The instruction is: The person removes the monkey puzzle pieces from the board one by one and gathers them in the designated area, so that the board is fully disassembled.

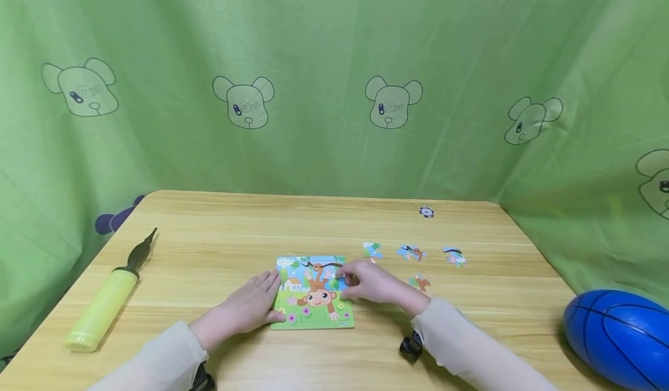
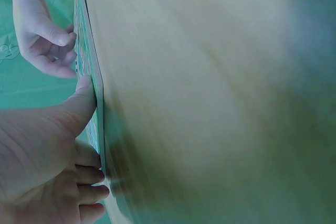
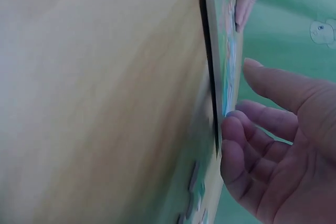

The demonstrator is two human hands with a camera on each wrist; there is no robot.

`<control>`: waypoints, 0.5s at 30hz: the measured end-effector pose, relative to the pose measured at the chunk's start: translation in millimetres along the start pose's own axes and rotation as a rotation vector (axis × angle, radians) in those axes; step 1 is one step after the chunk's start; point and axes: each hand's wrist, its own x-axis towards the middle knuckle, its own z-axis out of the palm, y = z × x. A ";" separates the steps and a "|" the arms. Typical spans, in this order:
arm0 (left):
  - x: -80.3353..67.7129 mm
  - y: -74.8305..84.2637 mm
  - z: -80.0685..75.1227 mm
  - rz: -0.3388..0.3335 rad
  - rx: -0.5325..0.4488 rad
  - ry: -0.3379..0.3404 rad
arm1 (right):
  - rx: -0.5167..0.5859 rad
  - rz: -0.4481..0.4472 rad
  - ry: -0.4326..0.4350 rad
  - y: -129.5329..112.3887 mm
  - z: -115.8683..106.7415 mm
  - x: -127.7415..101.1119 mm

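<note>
A square jigsaw puzzle board (image 1: 308, 318) with a monkey hanging from a branch lies flat on the table. My left hand (image 1: 252, 302) rests along its left side, the thumb on the lower left corner and the fingers stretched along the edge. At the right side is my right hand (image 1: 370, 280), its fingers bent over the board's edge. In the right wrist view, the right thumb (image 3: 278, 85) stands apart from the loosely bent fingers, and no piece shows between them. Loose jigsaw pieces (image 1: 411, 253) lie to the right; one brown piece (image 1: 420, 282) is close behind the right wrist.
A yellow hand pump (image 1: 104, 309) with a black nozzle lies at the table's left. On the right sits a blue ball (image 1: 619, 336). A round chip (image 1: 426, 211) lies near the back edge of the wooden table (image 1: 235, 222). Green curtains (image 1: 313, 158) hang behind.
</note>
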 end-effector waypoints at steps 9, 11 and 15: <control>-0.3 -0.4 0.3 -0.009 -0.013 -0.006 | -0.131 0.027 -0.030 -8.4 4.6 3.0; -0.3 -0.3 0.0 -0.008 -0.013 -0.005 | -0.144 0.041 -0.034 -9.6 5.0 2.6; -0.2 0.0 -0.7 -0.001 -0.008 -0.001 | -0.165 0.061 -0.028 -10.8 5.7 2.5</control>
